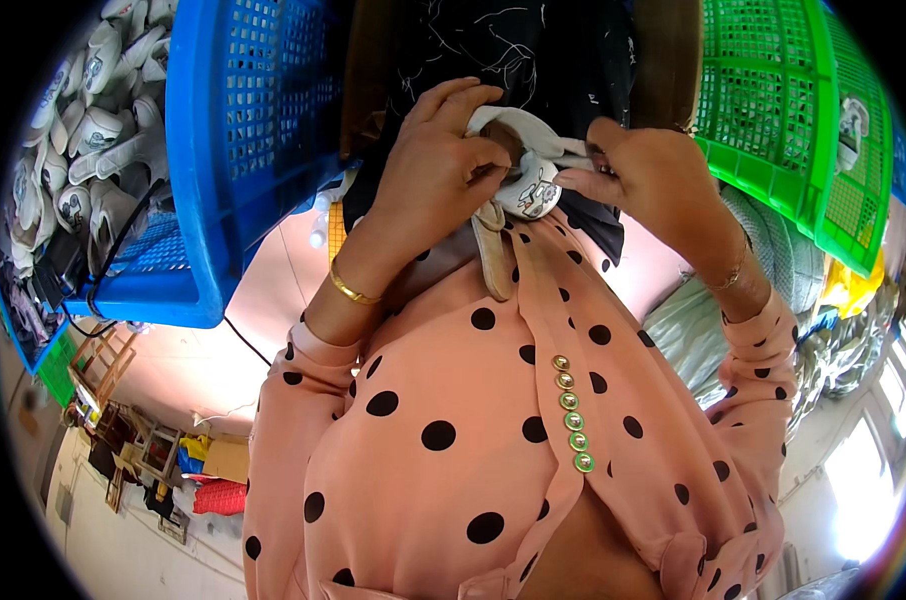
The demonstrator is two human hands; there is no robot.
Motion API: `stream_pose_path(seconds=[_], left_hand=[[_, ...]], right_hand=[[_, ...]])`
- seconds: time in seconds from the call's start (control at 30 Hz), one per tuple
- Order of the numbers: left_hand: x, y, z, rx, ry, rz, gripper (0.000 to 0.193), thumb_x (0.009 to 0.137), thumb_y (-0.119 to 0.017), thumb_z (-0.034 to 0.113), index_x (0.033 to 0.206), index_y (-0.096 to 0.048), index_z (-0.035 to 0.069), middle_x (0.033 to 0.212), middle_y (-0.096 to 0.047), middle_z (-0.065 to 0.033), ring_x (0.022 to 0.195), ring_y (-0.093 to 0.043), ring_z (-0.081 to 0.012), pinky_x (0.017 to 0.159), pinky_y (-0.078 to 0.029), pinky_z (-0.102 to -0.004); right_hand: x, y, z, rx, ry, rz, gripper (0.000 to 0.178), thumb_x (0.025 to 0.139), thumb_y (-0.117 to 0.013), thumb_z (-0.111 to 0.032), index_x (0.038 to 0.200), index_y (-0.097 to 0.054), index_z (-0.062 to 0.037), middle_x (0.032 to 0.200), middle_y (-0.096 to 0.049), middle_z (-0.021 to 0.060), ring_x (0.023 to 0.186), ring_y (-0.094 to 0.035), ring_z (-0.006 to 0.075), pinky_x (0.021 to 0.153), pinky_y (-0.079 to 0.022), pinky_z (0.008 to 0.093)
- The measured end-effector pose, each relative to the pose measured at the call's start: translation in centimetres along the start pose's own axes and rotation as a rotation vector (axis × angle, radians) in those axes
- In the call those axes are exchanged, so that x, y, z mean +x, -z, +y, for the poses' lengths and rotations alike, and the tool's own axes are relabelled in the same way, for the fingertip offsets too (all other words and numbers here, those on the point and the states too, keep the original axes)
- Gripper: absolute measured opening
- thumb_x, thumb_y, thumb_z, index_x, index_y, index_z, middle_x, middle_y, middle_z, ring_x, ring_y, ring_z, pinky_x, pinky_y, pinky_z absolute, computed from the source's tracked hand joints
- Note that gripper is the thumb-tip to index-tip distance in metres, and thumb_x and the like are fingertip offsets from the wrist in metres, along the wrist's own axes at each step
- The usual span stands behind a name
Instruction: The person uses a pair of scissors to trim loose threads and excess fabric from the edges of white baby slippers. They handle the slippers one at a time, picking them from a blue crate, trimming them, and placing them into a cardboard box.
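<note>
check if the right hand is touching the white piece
Touching. The head view shows the right hand at the right end of the white piece, a strap running in between thumb and fingers.

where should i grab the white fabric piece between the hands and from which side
Probably pinch the lower edge of its rounded printed end, coming from the polka-dot shirt side: that edge curves out uncovered, while the left hand and right hand hold the white fabric piece from either side.
</note>
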State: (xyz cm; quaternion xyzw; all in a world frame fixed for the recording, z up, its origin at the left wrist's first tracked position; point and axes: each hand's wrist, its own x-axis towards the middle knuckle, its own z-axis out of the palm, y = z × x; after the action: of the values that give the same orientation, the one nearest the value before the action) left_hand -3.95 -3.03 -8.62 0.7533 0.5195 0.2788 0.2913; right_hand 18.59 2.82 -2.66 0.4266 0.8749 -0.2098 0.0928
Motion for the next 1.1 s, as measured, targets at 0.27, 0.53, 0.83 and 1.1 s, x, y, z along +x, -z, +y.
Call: stream_pose_path(seconds=[0.27,0.53,0.83,1.1], left_hand=[[0.0,5.2,-0.3,0.136,0.046,0.135,0.015,0.079,-0.073,0.008,0.093,-0.075,0.010,0.131,-0.059,-0.0130,0.127,-0.048,-0.0325,0.107,-0.037,-0.0414],[0.1,-0.2,2.3,0.310,-0.069,0.178,0.023,0.068,-0.081,0.015,0.090,-0.077,0.017,0.129,-0.060,-0.0090,0.127,-0.047,-0.0314,0.105,-0.038,-0.0432],[1.0,-3.8,0.6,0.342,0.005,0.187,0.017,0.067,-0.080,0.020,0.084,-0.078,0.019,0.127,-0.062,-0.0064,0.126,-0.048,-0.0276,0.108,-0.035,-0.0469],[1.4,-4.4,0.3,0.334,-0.022,0.162,0.014,0.066,-0.079,0.017,0.080,-0.077,0.018,0.126,-0.062,-0.0034,0.127,-0.048,-0.0257,0.111,-0.030,-0.0521]], right_hand=[[2.4,-4.5,1.0,0.624,-0.131,0.156,0.040,0.086,-0.070,-0.041,0.090,-0.065,-0.0007,0.066,-0.063,0.0140,0.057,-0.062,0.0259,0.055,-0.048,0.0340],[3.0,-6.1,1.8,0.763,-0.034,0.175,0.025,0.092,-0.065,-0.020,0.082,-0.059,0.0017,0.061,-0.054,0.0163,0.049,-0.046,0.0232,0.051,-0.042,0.0327],[2.9,-7.2,1.3,0.850,-0.132,0.211,0.027,0.094,-0.063,-0.020,0.082,-0.057,0.0031,0.061,-0.053,0.0167,0.049,-0.044,0.0217,0.051,-0.043,0.0312],[2.1,-6.5,1.8,0.520,-0.026,0.371,0.028,0.097,-0.062,-0.028,0.091,-0.055,-0.0012,0.062,-0.056,0.0076,0.051,-0.056,0.0159,0.051,-0.045,0.0277]])
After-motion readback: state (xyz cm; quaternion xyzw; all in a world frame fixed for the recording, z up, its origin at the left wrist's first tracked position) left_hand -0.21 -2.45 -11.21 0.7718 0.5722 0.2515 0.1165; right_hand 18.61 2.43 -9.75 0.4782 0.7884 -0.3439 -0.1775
